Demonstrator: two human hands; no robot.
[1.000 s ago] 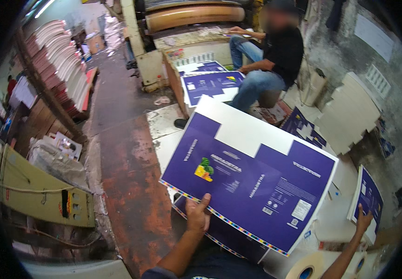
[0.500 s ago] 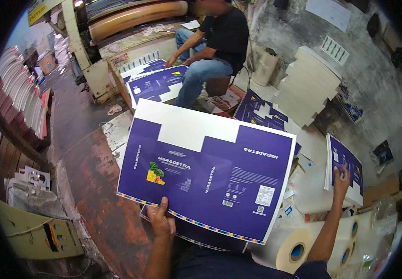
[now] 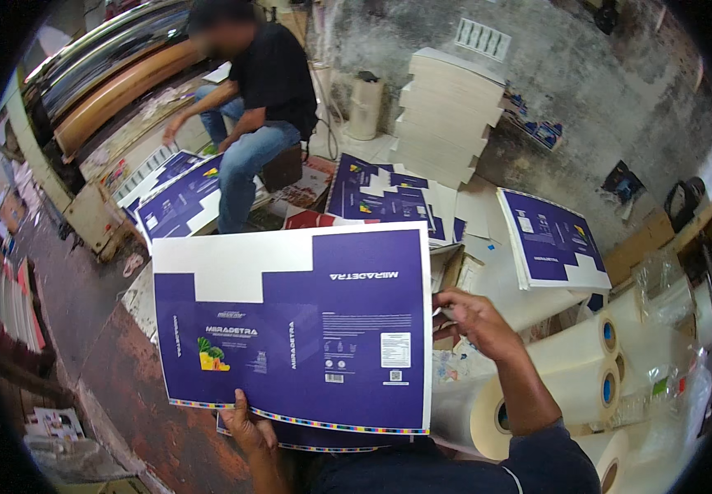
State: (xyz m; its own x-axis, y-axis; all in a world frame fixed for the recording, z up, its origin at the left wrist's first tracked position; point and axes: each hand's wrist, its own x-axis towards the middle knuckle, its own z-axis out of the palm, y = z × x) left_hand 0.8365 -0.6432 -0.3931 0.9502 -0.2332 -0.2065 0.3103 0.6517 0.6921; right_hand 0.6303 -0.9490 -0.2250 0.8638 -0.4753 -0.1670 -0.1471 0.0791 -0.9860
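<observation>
My left hand (image 3: 250,430) grips a large printed carton sheet (image 3: 290,346) by its lower edge, thumb on top. The sheet is purple with a white stepped area along its top, a fruit-and-vegetable picture and a colour strip along the bottom. Beneath it, the edge of another purple sheet (image 3: 331,438) shows over my lap. My right hand (image 3: 475,321) is at the sheet's right edge with its fingers curled. A small pale thing seems to sit between those fingers, too unclear to name. Whether this hand touches the sheet is hard to tell.
A stack of purple sheets (image 3: 549,239) lies at the right, above large film rolls (image 3: 529,395). More printed sheets (image 3: 380,198) and a pale cardboard stack (image 3: 446,115) stand farther back. A seated co-worker (image 3: 269,90) handles sheets beside a roller machine (image 3: 125,90).
My right hand has left the stack at the right and come to the held sheet's right edge. My view has turned right, and the held sheet now sits lower and farther left.
</observation>
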